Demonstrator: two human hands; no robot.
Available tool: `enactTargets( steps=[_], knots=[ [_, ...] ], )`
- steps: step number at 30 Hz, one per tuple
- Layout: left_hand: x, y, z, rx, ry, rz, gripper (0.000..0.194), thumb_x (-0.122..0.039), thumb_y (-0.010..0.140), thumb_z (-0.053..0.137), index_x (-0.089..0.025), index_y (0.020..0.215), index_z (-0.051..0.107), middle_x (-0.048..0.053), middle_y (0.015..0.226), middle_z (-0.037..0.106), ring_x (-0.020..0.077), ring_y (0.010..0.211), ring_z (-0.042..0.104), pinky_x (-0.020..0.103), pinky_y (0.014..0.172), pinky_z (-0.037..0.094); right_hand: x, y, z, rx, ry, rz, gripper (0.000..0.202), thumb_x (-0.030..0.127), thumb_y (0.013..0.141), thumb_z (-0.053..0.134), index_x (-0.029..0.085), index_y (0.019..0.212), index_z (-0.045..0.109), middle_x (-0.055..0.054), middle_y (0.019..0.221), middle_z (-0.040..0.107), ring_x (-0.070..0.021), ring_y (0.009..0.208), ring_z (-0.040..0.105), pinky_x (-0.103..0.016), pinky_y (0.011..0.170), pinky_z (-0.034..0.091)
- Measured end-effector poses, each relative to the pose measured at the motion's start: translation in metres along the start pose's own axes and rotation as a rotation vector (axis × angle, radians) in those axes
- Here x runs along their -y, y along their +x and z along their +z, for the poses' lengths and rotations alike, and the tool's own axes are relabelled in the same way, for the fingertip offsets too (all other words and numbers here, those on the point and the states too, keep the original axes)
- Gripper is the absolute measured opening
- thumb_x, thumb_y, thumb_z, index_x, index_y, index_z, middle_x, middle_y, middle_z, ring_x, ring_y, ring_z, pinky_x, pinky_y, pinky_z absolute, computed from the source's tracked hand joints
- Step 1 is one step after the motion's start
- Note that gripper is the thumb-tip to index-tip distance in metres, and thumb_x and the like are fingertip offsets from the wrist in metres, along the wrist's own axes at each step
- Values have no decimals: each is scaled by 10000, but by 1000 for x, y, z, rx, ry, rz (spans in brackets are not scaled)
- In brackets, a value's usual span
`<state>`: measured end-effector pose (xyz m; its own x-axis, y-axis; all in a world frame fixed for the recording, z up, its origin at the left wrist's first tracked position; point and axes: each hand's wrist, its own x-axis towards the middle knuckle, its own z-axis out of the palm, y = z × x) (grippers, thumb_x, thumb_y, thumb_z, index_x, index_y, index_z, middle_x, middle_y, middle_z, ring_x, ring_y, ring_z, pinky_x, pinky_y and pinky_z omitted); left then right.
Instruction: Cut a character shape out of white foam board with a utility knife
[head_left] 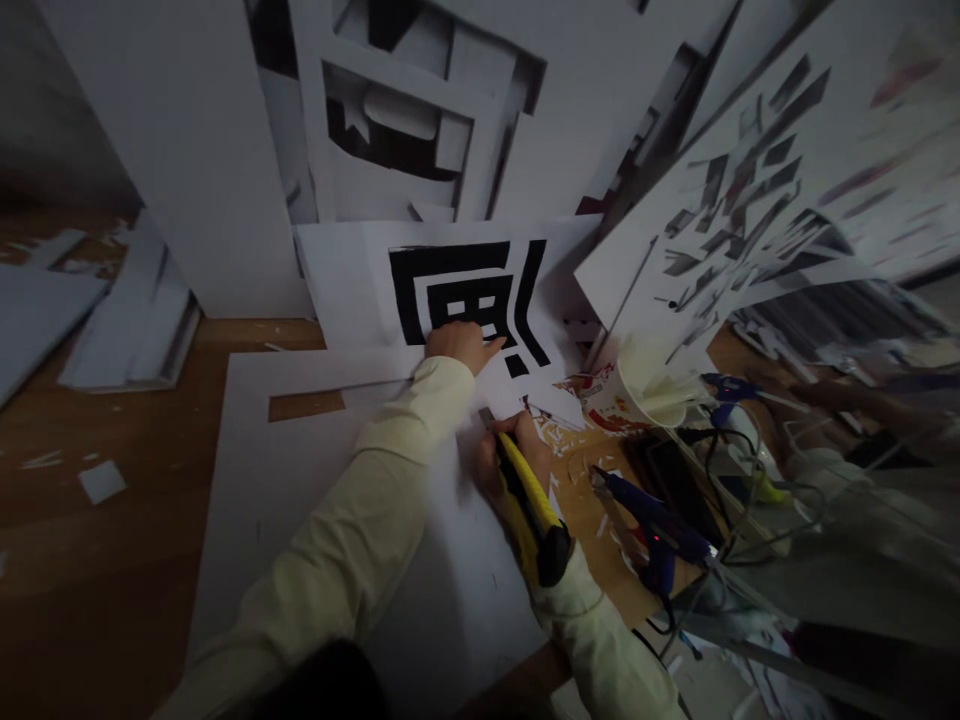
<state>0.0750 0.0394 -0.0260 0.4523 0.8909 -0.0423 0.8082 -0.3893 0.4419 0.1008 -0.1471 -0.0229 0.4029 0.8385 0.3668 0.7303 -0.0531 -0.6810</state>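
Observation:
My left hand presses on a white sheet printed with a bold black character; one digit points right, and its other fingertips are partly hidden. Closer to me, my right hand is wrapped round a yellow and black utility knife. The knife's front end points away from me, near the sheet's lower edge, and its blade tip is hard to make out in the dim light. Under both forearms lies a large white board with a rectangular cutout.
White boards with cut-out shapes stand behind the sheet. To the right are a paper cup, a blue glue gun, cables and paper scraps. Another person's blurred hand shows far right. White board pieces lie left.

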Motion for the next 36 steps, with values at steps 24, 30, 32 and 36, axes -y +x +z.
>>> enactTargets(
  steps=[24,30,32,36],
  knots=[
    [-1,-1,-2,0,-13,-2,612,-658,907,413,-169,1006,769,146,984,742,301,977,676,389,794,515,-11,0,10,11,-63,-61,80,178,779,532,241,783,483,55,602,511,-124,486,465,-259,516,375],
    [-2,-2,-3,5,-8,1,608,-650,907,421,-157,980,769,145,959,746,295,964,682,373,776,514,-7,-1,1,25,-54,-42,96,162,770,517,245,791,473,53,626,497,-126,511,452,-258,520,366],
    [-2,-1,-3,0,-4,0,606,-649,907,421,-160,974,770,144,967,746,295,960,682,372,767,514,-4,-1,-4,34,-56,-46,90,165,768,511,243,793,476,50,634,499,-128,521,463,-260,533,377],
    [-1,0,-2,-2,-7,-5,618,-664,901,417,-159,951,771,145,943,745,300,943,686,379,757,516,-1,2,-12,104,-66,-35,76,183,776,531,239,812,494,52,650,529,-125,558,504,-252,574,406]
  ],
)
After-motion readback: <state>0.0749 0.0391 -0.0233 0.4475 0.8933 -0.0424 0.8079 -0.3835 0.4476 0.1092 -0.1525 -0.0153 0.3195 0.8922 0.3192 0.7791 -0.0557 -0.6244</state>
